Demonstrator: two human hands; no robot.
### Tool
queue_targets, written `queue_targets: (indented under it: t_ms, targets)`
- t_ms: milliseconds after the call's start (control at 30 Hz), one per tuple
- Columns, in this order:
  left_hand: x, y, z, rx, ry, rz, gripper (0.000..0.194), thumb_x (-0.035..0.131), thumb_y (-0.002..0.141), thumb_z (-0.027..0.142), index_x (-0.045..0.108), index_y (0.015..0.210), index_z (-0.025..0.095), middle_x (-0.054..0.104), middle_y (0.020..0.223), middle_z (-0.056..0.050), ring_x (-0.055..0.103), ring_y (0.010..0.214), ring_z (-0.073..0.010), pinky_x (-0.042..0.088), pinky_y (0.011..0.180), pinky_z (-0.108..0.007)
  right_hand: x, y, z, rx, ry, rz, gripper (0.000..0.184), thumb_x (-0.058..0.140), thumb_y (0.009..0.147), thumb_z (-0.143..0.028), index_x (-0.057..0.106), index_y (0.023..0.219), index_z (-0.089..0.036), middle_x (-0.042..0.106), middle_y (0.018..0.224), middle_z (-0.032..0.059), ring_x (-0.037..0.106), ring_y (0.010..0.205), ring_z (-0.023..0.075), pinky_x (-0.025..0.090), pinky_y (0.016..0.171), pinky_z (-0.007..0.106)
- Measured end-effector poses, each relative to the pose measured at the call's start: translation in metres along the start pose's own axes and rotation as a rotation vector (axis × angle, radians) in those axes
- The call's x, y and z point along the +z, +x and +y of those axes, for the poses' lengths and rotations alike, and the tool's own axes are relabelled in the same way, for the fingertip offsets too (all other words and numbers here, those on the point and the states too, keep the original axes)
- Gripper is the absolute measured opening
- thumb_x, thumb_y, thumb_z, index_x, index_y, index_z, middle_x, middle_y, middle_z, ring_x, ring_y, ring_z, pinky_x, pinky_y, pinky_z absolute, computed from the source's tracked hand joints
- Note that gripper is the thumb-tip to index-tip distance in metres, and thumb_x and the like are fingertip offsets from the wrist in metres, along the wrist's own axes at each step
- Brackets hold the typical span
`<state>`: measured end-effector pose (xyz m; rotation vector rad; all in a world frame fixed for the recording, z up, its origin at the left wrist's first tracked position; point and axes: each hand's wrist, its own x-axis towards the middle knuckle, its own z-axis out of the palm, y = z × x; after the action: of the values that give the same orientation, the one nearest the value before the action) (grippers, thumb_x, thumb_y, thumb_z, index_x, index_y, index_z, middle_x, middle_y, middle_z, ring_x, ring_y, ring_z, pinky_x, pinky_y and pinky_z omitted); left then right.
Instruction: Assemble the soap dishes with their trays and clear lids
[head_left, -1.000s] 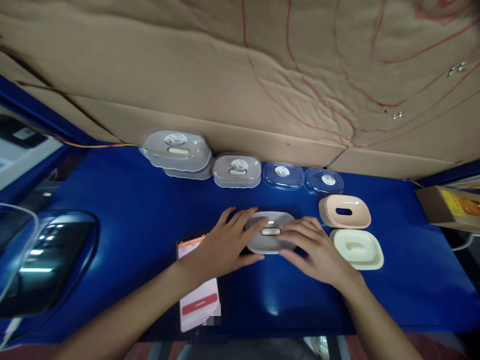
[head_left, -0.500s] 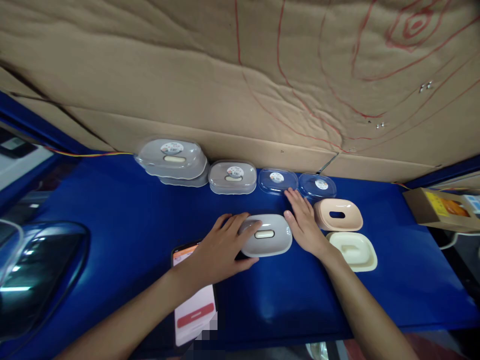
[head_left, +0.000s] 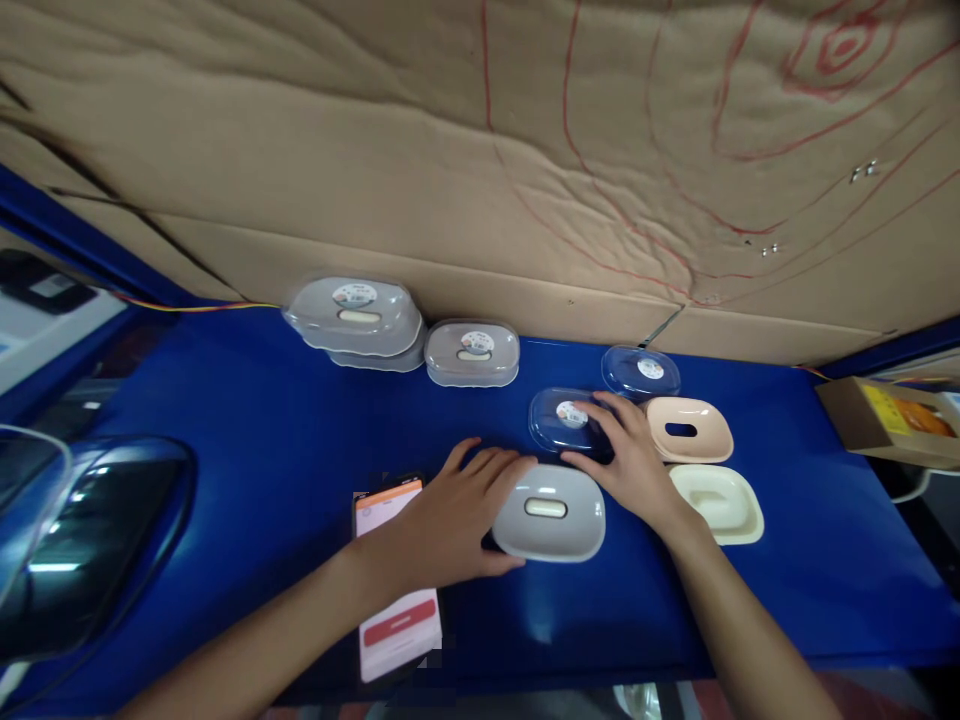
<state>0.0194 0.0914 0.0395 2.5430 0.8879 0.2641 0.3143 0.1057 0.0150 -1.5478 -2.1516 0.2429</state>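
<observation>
My left hand [head_left: 457, 515] grips the left end of a grey oval soap dish [head_left: 546, 535], thumb along the near edge and fingers by the far edge. A cream piece shows through the slot in the dish's middle. Just beyond it, my right hand [head_left: 637, 460] has thumb and fingers around the right end of a clear plastic lid [head_left: 555, 425] with a round label. Another clear lid [head_left: 626, 370] lies behind that hand. To its right are stacked peach slotted trays [head_left: 709, 430] and cream oval trays [head_left: 739, 500].
Lidded grey soap dishes [head_left: 360, 315] are stacked at the back left, with another lidded dish [head_left: 472, 365] beside them. A phone [head_left: 401, 655] lies under my left forearm. Brown cardboard [head_left: 337, 180] walls the back of the blue table [head_left: 247, 400]. A carton [head_left: 870, 425] stands at right.
My right hand has taken the left clear lid from the back row and drawn it nearer. The grey soap dish, with my left hand on it, has shifted nearer and slightly right.
</observation>
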Motion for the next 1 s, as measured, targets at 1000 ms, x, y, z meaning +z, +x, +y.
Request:
queue_targets:
  t_ms: [1000]
  targets:
    - [0.011, 0.006, -0.019, -0.218, 0.054, 0.174, 0.105, 0.075, 0.090, 0.068, 0.021, 0.167, 0.023, 0.060, 0.155, -0.022, 0.062, 0.134, -0.0424, 0.047, 0.105, -0.058, 0.008, -0.024, -0.060, -0.201, 0.038, -0.023, 0.068, 0.071, 0.100, -0.050, 0.046, 0.159, -0.027, 0.053, 0.156, 0.0193, 0.044, 0.154, 0.0400, 0.046, 0.120, 0.066]
